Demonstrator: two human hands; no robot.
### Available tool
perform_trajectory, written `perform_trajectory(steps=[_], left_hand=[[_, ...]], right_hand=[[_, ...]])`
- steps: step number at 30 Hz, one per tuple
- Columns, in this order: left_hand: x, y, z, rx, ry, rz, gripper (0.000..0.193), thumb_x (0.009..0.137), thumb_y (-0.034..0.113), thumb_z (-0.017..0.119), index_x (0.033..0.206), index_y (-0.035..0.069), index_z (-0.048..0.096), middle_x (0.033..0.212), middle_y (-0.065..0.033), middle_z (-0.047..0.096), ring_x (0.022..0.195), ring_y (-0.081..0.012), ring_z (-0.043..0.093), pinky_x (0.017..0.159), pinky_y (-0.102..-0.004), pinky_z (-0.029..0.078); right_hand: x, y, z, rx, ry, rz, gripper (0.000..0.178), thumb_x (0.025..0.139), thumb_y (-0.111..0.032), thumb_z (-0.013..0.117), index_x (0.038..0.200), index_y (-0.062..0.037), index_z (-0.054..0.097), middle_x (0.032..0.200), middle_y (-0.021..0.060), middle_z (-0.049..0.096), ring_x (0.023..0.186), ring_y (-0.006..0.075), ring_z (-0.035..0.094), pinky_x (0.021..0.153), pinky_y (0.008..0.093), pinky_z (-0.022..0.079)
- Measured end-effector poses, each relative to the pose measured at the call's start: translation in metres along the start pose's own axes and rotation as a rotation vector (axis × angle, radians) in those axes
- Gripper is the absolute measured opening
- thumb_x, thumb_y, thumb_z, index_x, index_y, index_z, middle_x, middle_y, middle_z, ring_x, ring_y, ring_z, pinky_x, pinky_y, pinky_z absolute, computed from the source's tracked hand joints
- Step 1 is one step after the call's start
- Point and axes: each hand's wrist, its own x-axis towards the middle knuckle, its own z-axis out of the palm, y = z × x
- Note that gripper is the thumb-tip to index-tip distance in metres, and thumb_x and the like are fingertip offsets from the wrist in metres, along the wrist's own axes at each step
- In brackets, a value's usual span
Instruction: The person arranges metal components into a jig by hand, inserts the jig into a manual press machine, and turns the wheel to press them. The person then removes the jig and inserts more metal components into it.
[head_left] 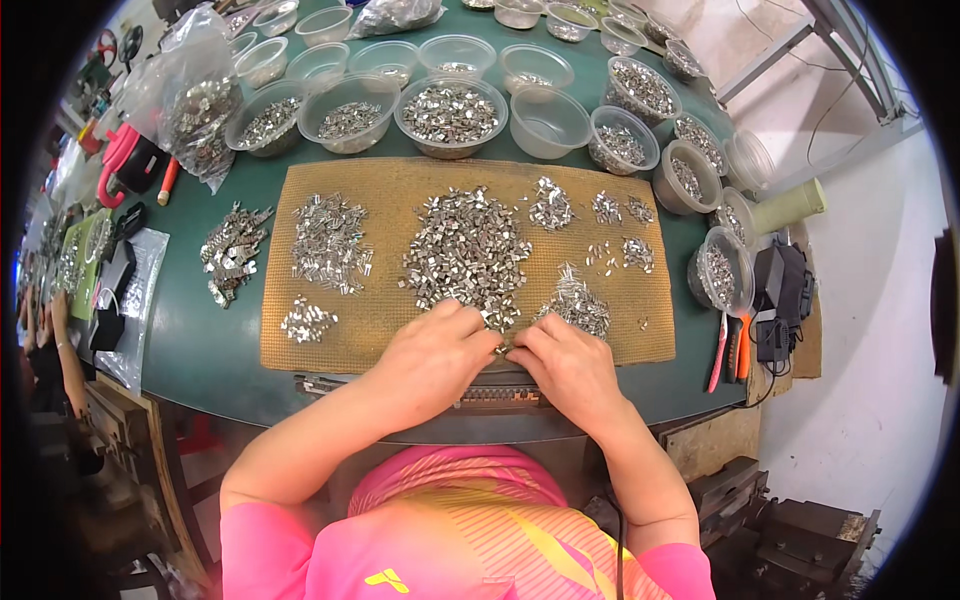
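Observation:
Both of my hands meet at the front edge of a tan textured mat, their fingertips almost touching. My left hand is closed in a pinch at the lower tip of a big heap of small silvery metal pieces. Close beside it my right hand pinches as well, just below a smaller heap of slim metal pieces. Small metal bits show at the fingertips, partly covered by the fingers. Under my hands, along the table edge, lies a long dark slotted bar with a row of metal parts in it.
More sorted heaps lie on the mat, including thin pieces at left. Clear plastic bowls of metal parts line the back and right of the green table. A bag of parts, pink mug and orange-handled tool lie around.

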Motion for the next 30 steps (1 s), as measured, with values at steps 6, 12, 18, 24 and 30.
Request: perform_trajectory(steps=[6, 12, 18, 24, 30], left_hand=[[0.011, -0.002, 0.012, 0.111, -0.042, 0.085, 0.007, 0.080, 0.010, 0.067, 0.086, 0.007, 0.063, 0.087, -0.0089, 0.057, 0.092, -0.0280, 0.058, 0.081, -0.0393, 0.052], [0.009, -0.009, 0.010, 0.001, -0.028, 0.051, 0.013, 0.085, 0.012, 0.075, 0.093, 0.008, 0.066, 0.090, -0.0079, 0.059, 0.092, -0.0287, 0.060, 0.078, -0.0405, 0.052], [0.004, -0.010, -0.003, -0.115, 0.051, -0.010, 0.012, 0.087, 0.009, 0.074, 0.095, 0.006, 0.065, 0.089, -0.0100, 0.065, 0.088, -0.0304, 0.063, 0.076, -0.0413, 0.052], [-0.017, -0.007, -0.018, -0.299, 0.018, -0.214, 0.012, 0.090, 0.009, 0.070, 0.099, 0.004, 0.063, 0.089, -0.0122, 0.067, 0.087, -0.0324, 0.065, 0.077, -0.0435, 0.052], [-0.032, -0.002, -0.013, -0.314, 0.054, -0.205, 0.010, 0.092, 0.009, 0.069, 0.101, 0.005, 0.067, 0.092, -0.0108, 0.070, 0.088, -0.0323, 0.067, 0.078, -0.0429, 0.054]], right_hand=[[0.000, 0.004, 0.000, -0.014, -0.042, 0.004, 0.013, 0.087, -0.013, 0.075, 0.091, -0.0081, 0.063, 0.085, 0.0078, 0.059, 0.075, 0.0285, 0.067, 0.065, 0.0410, 0.056], [-0.010, -0.001, -0.007, 0.012, -0.052, -0.043, 0.011, 0.088, -0.008, 0.072, 0.095, -0.0067, 0.063, 0.089, 0.0080, 0.061, 0.079, 0.0292, 0.066, 0.068, 0.0409, 0.054], [-0.024, -0.015, -0.011, 0.121, -0.055, -0.152, 0.019, 0.084, -0.006, 0.074, 0.101, -0.0070, 0.066, 0.101, 0.0078, 0.069, 0.090, 0.0279, 0.068, 0.077, 0.0387, 0.054], [-0.020, -0.008, -0.012, 0.151, -0.067, -0.146, 0.016, 0.084, -0.007, 0.075, 0.099, -0.0060, 0.068, 0.101, 0.0067, 0.069, 0.091, 0.0271, 0.069, 0.078, 0.0387, 0.056], [-0.003, -0.004, 0.001, 0.017, -0.006, -0.042, 0.013, 0.088, -0.012, 0.074, 0.098, -0.0077, 0.066, 0.090, 0.0061, 0.063, 0.083, 0.0270, 0.067, 0.069, 0.0390, 0.055]])
